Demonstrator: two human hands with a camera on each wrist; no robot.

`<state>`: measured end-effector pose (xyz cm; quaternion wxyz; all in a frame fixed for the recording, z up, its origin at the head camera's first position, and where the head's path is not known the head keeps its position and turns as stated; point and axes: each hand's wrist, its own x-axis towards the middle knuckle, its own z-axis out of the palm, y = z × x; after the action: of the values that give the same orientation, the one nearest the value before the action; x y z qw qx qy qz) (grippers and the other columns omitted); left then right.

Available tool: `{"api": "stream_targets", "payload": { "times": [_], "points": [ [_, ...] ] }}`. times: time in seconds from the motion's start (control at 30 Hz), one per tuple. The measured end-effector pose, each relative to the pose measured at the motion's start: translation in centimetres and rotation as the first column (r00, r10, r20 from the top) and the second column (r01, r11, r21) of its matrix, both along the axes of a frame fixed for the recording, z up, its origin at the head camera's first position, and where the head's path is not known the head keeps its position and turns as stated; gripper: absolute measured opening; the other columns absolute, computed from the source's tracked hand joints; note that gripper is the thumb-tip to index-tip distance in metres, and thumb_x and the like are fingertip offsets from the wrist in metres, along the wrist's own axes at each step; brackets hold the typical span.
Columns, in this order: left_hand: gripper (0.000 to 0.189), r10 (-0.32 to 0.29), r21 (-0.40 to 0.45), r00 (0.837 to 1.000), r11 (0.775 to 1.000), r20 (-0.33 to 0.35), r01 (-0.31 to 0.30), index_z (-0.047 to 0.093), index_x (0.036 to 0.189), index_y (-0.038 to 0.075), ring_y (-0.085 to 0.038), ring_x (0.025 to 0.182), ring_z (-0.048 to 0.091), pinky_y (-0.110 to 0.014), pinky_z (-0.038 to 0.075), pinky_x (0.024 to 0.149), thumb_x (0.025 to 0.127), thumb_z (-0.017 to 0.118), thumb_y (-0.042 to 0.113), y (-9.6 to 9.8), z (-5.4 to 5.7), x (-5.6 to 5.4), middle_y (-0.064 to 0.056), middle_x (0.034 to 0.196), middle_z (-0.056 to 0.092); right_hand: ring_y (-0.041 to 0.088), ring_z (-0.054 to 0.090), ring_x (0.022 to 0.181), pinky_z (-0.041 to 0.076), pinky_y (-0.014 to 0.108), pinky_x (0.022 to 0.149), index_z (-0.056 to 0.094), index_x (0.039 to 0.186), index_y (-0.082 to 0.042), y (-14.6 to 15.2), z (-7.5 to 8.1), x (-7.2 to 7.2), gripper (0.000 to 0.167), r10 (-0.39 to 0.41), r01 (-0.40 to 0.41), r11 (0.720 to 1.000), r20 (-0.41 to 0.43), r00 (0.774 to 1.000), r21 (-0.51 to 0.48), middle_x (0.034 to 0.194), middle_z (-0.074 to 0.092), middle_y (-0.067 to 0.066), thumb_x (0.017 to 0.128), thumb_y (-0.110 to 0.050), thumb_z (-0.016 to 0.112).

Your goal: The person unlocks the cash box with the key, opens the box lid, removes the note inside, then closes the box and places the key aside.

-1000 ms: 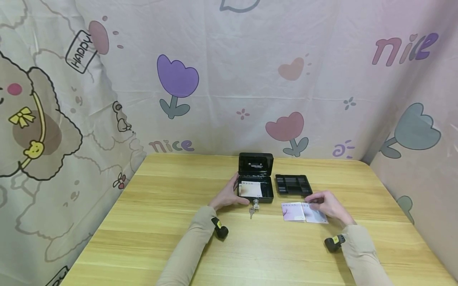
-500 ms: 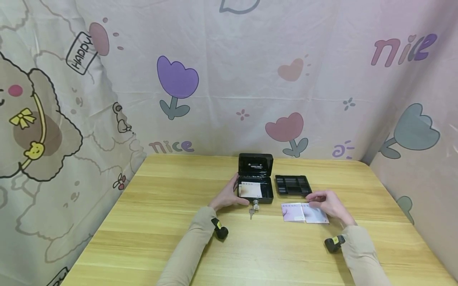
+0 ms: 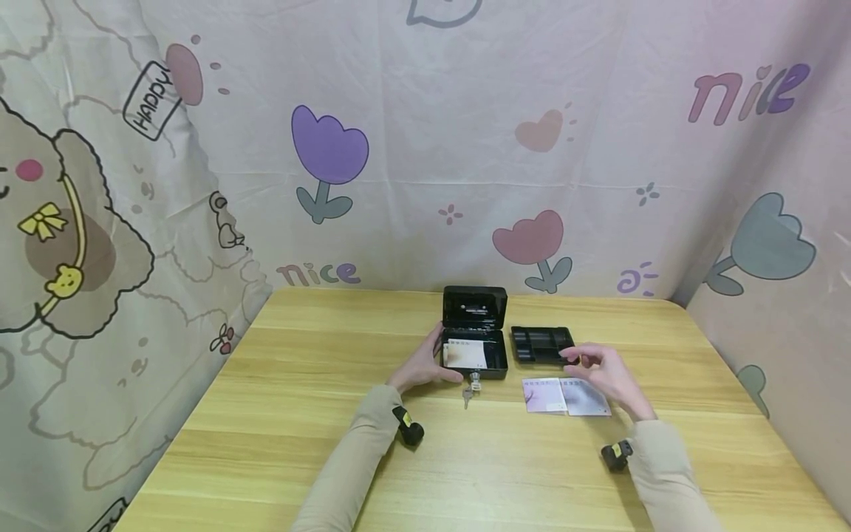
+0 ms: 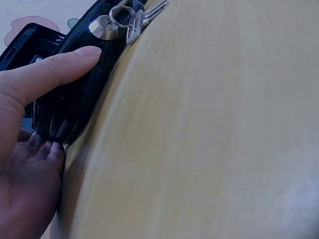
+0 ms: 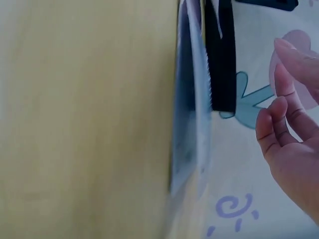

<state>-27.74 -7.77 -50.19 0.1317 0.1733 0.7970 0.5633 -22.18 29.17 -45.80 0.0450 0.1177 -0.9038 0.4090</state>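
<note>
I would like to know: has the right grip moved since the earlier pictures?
Yes. In the head view, the right grip has moved forward and slightly left, judged against the black tray.

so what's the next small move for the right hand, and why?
I'd probably lower the right hand and pinch the bluish card: its fingers look empty near that card, a similar-looking card lies in the open black box, and the left hand holds the box.
</note>
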Motion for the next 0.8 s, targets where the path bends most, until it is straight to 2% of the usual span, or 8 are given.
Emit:
{"api": "stream_targets", "payload": {
  "times": [0.1,0.3,0.57,0.63,0.8],
  "points": [
    [0.129,-0.004,-0.001,1.000,1.000,-0.002,0.004,0.001,0.161,0.002,-0.037,0.157,0.014,-0.047,0.016,0.130,0.069,0.091,0.012,0.0,0.0,0.1,-0.019,0.170,0.003,0.004,0.049,0.081,0.042,0.020,0.069,0.073,0.116,-0.001,-0.6,0.3,0.1,0.033,0.028,-0.028,1.000,-0.034,0.999,-0.014,0.094,0.067,0.008,0.085,-0.011,0.078],
    [0.128,-0.006,0.005,1.000,1.000,-0.006,0.006,0.001,0.161,0.001,-0.038,0.156,0.015,-0.047,0.017,0.130,0.069,0.091,0.011,0.0,0.0,0.0,-0.020,0.170,0.003,0.004,0.053,0.084,0.047,0.022,0.074,0.072,0.116,-0.001,-2.0,0.8,0.3,0.032,0.066,-0.068,0.997,-0.083,0.994,-0.029,0.103,0.069,0.014,0.086,-0.007,0.077],
    [0.129,-0.004,-0.001,1.000,1.000,0.004,0.004,0.000,0.162,0.003,-0.036,0.157,0.014,-0.045,0.015,0.130,0.070,0.091,0.012,0.0,0.0,0.0,-0.017,0.170,0.002,0.015,0.063,0.094,0.057,0.024,0.084,0.071,0.118,0.000,-4.3,1.0,0.3,0.034,0.160,-0.172,0.983,-0.166,0.973,-0.059,0.114,0.069,0.023,0.085,-0.003,0.076],
    [0.129,-0.004,0.000,1.000,1.000,0.003,0.004,0.000,0.161,0.002,-0.036,0.157,0.014,-0.045,0.016,0.130,0.070,0.091,0.012,0.0,0.0,0.0,-0.018,0.170,0.002,0.013,0.064,0.097,0.058,0.026,0.087,0.070,0.119,0.000,-4.9,1.0,0.2,0.034,0.182,-0.197,0.978,-0.184,0.966,-0.065,0.116,0.069,0.024,0.085,-0.003,0.077],
    [0.129,-0.001,-0.003,1.000,1.000,0.005,0.001,0.001,0.161,0.002,-0.037,0.157,0.015,-0.047,0.016,0.130,0.070,0.091,0.012,0.0,0.1,0.1,-0.019,0.170,0.002,-0.003,0.061,0.101,0.059,0.029,0.089,0.070,0.119,0.002,-6.4,1.2,0.2,0.036,0.217,-0.240,0.966,-0.203,0.955,-0.095,0.117,0.068,0.024,0.084,-0.001,0.077]
  ]
}}
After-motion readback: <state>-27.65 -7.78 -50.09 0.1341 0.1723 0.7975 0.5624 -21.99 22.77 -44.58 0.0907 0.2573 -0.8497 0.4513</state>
